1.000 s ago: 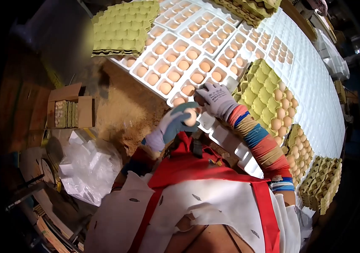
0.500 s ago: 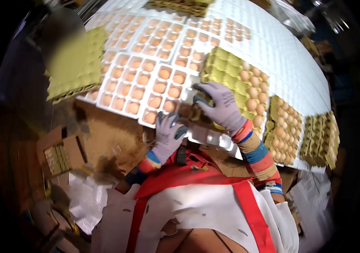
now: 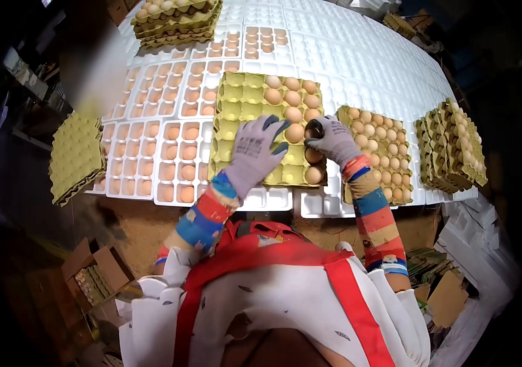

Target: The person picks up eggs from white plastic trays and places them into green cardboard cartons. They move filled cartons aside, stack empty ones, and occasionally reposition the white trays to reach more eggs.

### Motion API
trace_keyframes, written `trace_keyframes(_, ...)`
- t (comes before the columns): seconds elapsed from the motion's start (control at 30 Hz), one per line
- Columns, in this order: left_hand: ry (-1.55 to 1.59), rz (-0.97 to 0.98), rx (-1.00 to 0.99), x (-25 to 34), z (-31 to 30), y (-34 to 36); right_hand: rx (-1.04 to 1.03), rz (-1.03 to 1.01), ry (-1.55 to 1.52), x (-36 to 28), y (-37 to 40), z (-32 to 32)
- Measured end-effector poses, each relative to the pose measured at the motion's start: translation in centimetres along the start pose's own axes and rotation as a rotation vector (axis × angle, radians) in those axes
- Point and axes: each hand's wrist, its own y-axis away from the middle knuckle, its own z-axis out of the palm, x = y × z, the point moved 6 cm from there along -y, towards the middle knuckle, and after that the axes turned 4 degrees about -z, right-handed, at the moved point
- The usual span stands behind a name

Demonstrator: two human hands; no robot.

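Observation:
A yellow-green egg tray (image 3: 231, 92) lies across the white trays in front of me, with brown eggs (image 3: 294, 115) in its right-hand columns and bare cups on its left. Over its left half is my left hand (image 3: 257, 150), gloved, fingers apart and nothing in them, fingertips close to an egg. My right hand (image 3: 332, 140), also gloved, has its fingers curled at the tray's right column, around an egg that is mostly hidden. White compartment trays (image 3: 158, 165) with eggs stand to the left of the egg tray.
A second tray of eggs (image 3: 378, 144) sits at the right, and stacked trays (image 3: 453, 147) stand farther right. More stacks are at the back left (image 3: 178, 24) and left edge (image 3: 77, 158). An open cardboard box (image 3: 96, 272) is below left.
The view has shifted to the right. My left hand has moved from the white trays to over the egg tray. My right hand is now at the tray's right column.

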Motion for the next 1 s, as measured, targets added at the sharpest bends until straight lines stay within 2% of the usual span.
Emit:
trace_keyframes(0.03,-0.082,-0.007,-0.057,0.5,2.0,-0.8,0.016,-0.007,-0.026,0.6,-0.3,-0.1)
trace_keyframes(0.07,-0.167,-0.012,-0.111,0.9,3.8,-1.5,0.006,0.002,-0.194,2.9,-0.9,0.9)
trace_keyframes(0.13,-0.313,-0.013,-0.332,1.1,6.7,-2.5,0.063,0.172,-1.04,5.9,0.4,1.2)
trace_keyframes(0.17,-0.35,0.022,-0.233,1.1,7.2,-2.9,0.117,0.258,-1.384,7.1,1.5,0.9)
trace_keyframes(0.2,-0.192,-0.038,-0.214,0.6,7.2,-3.1,0.082,0.158,-1.693,8.0,2.3,0.9)
trace_keyframes(0.23,-0.035,-0.094,-0.195,-0.1,6.7,-3.2,0.281,-0.093,-1.405,8.4,2.9,0.3)
trace_keyframes(0.27,0.12,-0.149,-0.178,-0.6,5.9,-3.2,0.198,-0.015,-1.477,8.5,3.0,0.7)
trace_keyframes(0.3,0.301,-0.308,-0.185,-1.6,5.3,-3.1,0.117,0.071,-1.547,8.6,3.1,1.1)
trace_keyframes(0.33,0.621,-0.431,-0.047,-3.4,5.4,-2.8,0.041,0.162,-1.612,8.7,3.3,1.5)
trace_keyframes(0.4,1.492,-0.645,0.14,-5.5,4.6,-2.6,-0.218,0.038,-0.668,3.6,3.9,-0.6)
trace_keyframes(0.43,1.77,-0.624,0.091,-4.9,3.5,-3.8,-0.045,-0.325,-0.233,1.1,4.1,-1.1)
trace_keyframes(0.47,1.83,-0.603,0.194,-6.2,3.3,-4.9,-0.121,-0.332,-0.062,-0.5,4.8,-0.3)
trace_keyframes(0.5,1.721,-0.606,0.133,-8.6,4.1,-6.0,-0.114,-0.372,0.003,-0.7,4.9,0.0)
trace_keyframes(0.53,1.614,-0.603,0.071,-8.0,3.5,-6.9,-0.104,-0.41,0.071,-0.7,4.7,0.3)
trace_keyframes(0.57,1.182,-0.665,0.009,-7.3,3.6,-7.4,-0.05,-0.332,-0.152,1.0,4.1,0.2)
trace_keyframes(0.6,0.513,-0.79,-0.228,-4.5,2.6,-8.1,0.003,-0.25,-0.376,3.0,3.9,0.1)
trace_keyframes(0.67,-0.251,-0.245,-0.257,0.3,3.6,-8.6,-0.107,0.09,-1.281,7.0,5.1,0.9)
trace_keyframes(0.73,-0.506,-0.151,-0.485,0.2,6.6,-7.8,-0.043,0.08,-1.585,5.4,7.4,-1.1)
trace_keyframes(0.8,-0.342,-0.102,-0.352,-0.6,6.4,-8.2,-0.046,0.076,-1.852,4.1,9.2,-2.3)
trace_keyframes(0.87,-0.051,-0.204,-0.262,-2.4,5.1,-8.7,-0.214,0.144,-1.401,4.3,8.8,-1.2)
trace_keyframes(0.9,0.398,-0.379,-0.203,-4.0,5.1,-8.4,-0.04,-0.23,-0.732,3.7,8.0,-0.9)
trace_keyframes(0.93,0.816,-0.607,-0.361,-5.6,5.5,-8.1,-0.137,-0.104,-0.285,1.0,8.5,-2.0)
trace_keyframes(1.0,1.443,-0.432,-0.29,-0.7,2.2,-7.5,-0.206,-0.11,0.333,-2.8,9.1,-1.7)
